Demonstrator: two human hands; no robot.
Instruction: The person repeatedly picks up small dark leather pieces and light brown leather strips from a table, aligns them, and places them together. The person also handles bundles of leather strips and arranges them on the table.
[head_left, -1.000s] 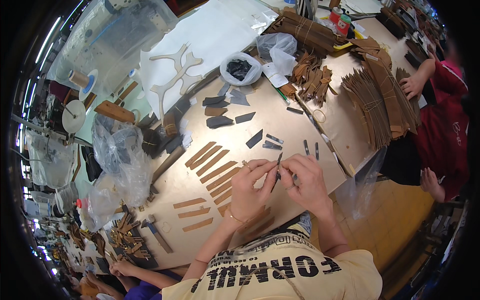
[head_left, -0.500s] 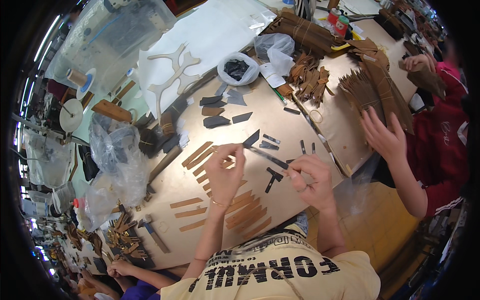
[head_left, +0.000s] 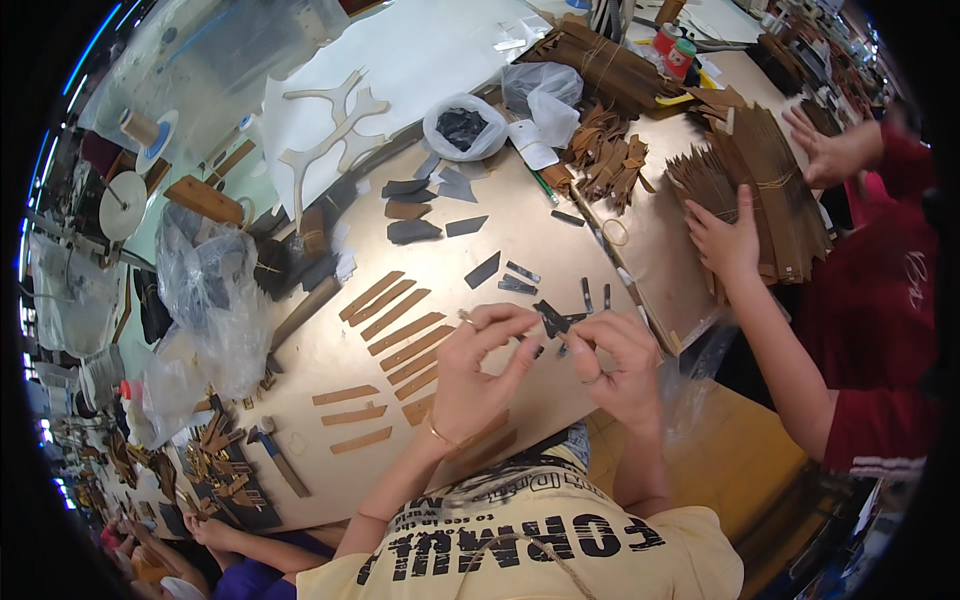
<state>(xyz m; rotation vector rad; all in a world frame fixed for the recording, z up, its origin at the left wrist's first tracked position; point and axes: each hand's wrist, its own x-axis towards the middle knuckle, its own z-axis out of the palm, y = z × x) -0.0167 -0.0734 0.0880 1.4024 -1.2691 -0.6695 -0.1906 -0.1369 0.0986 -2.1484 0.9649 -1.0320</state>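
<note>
Over the middle of the table, my left hand [head_left: 485, 362] is curled, thumb and forefinger nearly together, with a small dark bit at the thumb tip that I cannot make out. Close on its right, my right hand [head_left: 618, 365] pinches a dark strip [head_left: 566, 337], mostly hidden by the fingers. Dark strips [head_left: 550, 316] show just beyond the fingertips. Past the hands lie a black slanted piece [head_left: 482, 270] and short dark strips [head_left: 518, 284]. Tan leather strips [head_left: 405, 333] lie in rows beside and partly under my left forearm.
A bag of black scraps [head_left: 462, 131] and brown leather bundles [head_left: 770, 190] stand farther back. At right, a co-worker's hand [head_left: 728, 235] rests on a bundle. A hammer [head_left: 280, 460] and metal pieces [head_left: 218, 452] lie at left. A long edge strip [head_left: 628, 275] crosses the table.
My hands have come closer together and lower in view; the long dark strip stretched between them no longer shows at length. The co-worker's hand has come down onto the leather bundle.
</note>
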